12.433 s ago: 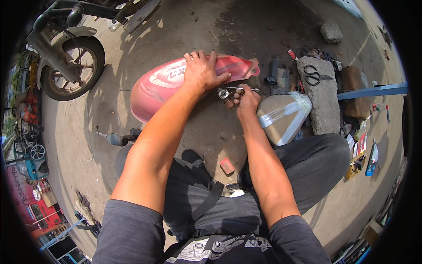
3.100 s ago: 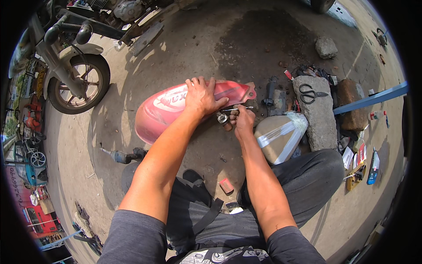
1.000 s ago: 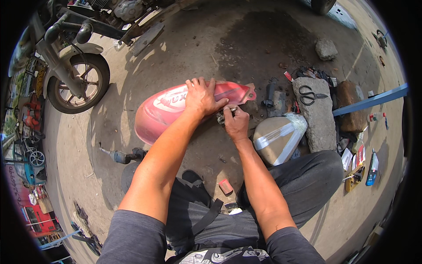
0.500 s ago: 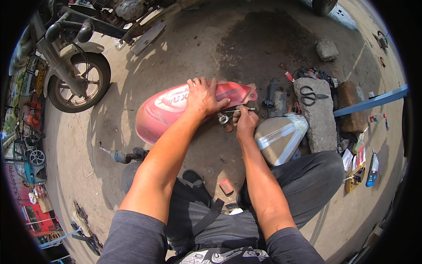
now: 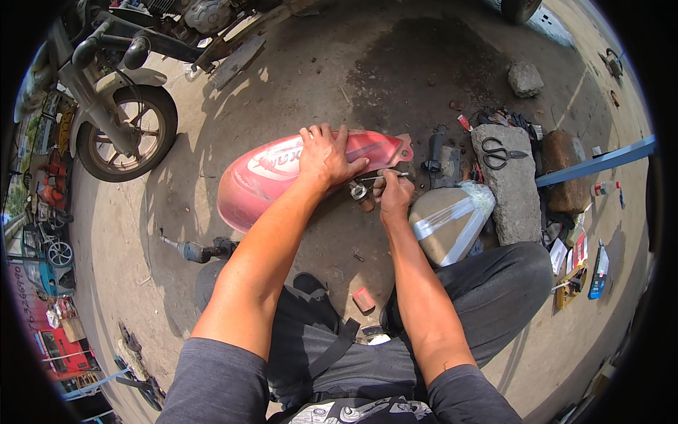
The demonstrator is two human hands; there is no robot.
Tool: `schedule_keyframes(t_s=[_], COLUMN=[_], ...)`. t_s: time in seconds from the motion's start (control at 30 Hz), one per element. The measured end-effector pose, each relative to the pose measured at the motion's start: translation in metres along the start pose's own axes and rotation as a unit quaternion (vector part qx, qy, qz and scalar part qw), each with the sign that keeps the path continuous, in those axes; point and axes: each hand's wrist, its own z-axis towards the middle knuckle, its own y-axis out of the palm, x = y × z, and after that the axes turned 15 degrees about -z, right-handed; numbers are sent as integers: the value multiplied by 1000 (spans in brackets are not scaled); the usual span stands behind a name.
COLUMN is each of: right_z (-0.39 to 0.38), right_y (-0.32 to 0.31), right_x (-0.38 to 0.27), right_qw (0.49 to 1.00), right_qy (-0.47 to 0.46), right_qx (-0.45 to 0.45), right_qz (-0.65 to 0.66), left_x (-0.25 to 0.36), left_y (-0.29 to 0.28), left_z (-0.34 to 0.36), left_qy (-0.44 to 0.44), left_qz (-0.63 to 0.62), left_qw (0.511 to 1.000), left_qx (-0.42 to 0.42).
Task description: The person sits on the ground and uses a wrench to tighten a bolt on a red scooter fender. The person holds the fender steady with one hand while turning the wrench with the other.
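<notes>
A scuffed red motorcycle fuel tank (image 5: 244, 191) lies on the ground before me, its narrow end with a holed mounting tab toward the right. My left hand (image 5: 326, 159) rests on top of it, fingers spread and thumb stretched out. Beside the tank's near right edge, my right hand (image 5: 393, 192) is closed around a thin metal rod-like tool (image 5: 368, 178); its exact kind is unclear. A small metal fitting with a brownish end (image 5: 361, 196) sits just below the tool. Right of that hand lies a tan rounded piece (image 5: 445, 219) with pale tape strips.
Black-handled scissors (image 5: 500, 153) lie on a concrete block (image 5: 515, 205). A blue bar (image 5: 600, 166) juts in at right. A motorcycle's front wheel (image 5: 127, 132) stands at far left. A power tool (image 5: 198, 250) is by my left knee, and a red block (image 5: 364, 299) between my legs.
My right hand and the tool have shifted very slightly. The left hand and the fuel tank hold their places.
</notes>
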Motion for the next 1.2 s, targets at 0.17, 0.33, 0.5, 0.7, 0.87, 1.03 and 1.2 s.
schedule_keyframes(t_s=[0.17,0.33,0.5,0.7,0.87,1.03,1.2], right_z=[0,-2,-23,-6,0,2,4], right_y=[2,3,16,6,0,2,0], right_x=[3,1,-12,-4,-1,4,4], right_qw=[1000,999,884,959,997,1000,999], right_qy=[-16,-17,-370,-202,-49,3,31], right_qx=[-13,-16,-15,47,12,7,-12], right_qz=[-15,-24,-285,-191,-59,-12,35], left_x=[0,0,-3,-3,-1,0,1], left_y=[0,0,1,3,0,-2,-1], left_z=[0,0,-2,-3,-1,-1,-1], left_qy=[0,2,5,22,8,5,6], left_qz=[4,2,-12,-5,-4,-5,-4], left_qw=[1000,1000,1000,999,1000,1000,1000], left_qx=[-1,1,10,38,17,9,15])
